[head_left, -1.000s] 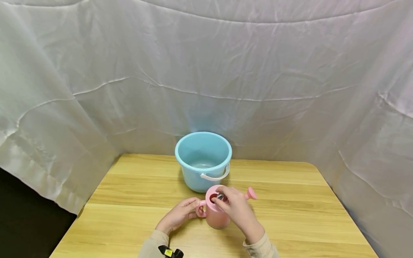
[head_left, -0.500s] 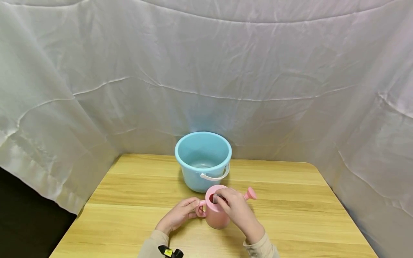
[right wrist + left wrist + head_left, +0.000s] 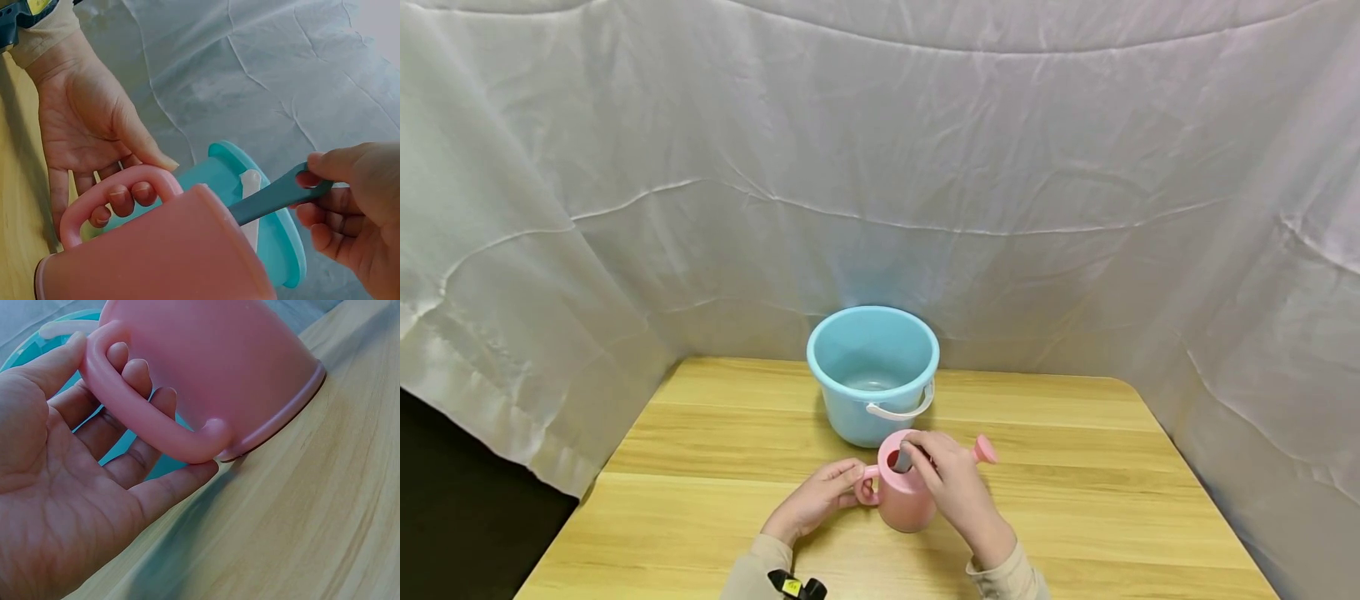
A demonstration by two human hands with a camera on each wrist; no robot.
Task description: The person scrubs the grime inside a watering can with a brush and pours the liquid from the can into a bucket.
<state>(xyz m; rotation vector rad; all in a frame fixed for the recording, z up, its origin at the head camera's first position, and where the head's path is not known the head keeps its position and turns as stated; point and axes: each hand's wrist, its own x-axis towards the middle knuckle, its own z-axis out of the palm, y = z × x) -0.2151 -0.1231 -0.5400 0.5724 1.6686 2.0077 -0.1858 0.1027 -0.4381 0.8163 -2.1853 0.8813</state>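
One pink watering can (image 3: 906, 508), held by its loop handle (image 3: 134, 409), with a grey-blue tool (image 3: 269, 198) dipped into its top

The watering can stands upright on the wood-grain surface (image 3: 1075, 483), just in front of a light blue bucket (image 3: 853, 414). The person's left hand (image 3: 820, 496) is clamped on the loop handle: the thumb presses its upper end, several fingers pass through the loop, and the little finger lies against the lower end, as the left wrist view shows.

The right hand (image 3: 958, 487) is above the can, thumb and fingers together on the tool, pinching it at the end with a hole through it. The tool slants down into the round opening (image 3: 892, 459), where a red interior shows; its lower end is hidden inside the can. The can's spout points away to the person's right and ends in a flared pink rose (image 3: 985, 450).

The bucket stands upright, its white handle (image 3: 902, 414) hanging at the front right. The can overlaps the bucket's lower front in the head view; whether the two touch cannot be told. A pale, creased curtain (image 3: 925, 158) surrounds the back and sides of the surface. Both arms wear beige sleeves (image 3: 1009, 577), and a black device (image 3: 797, 587) with a yellow label sits at the left wrist.
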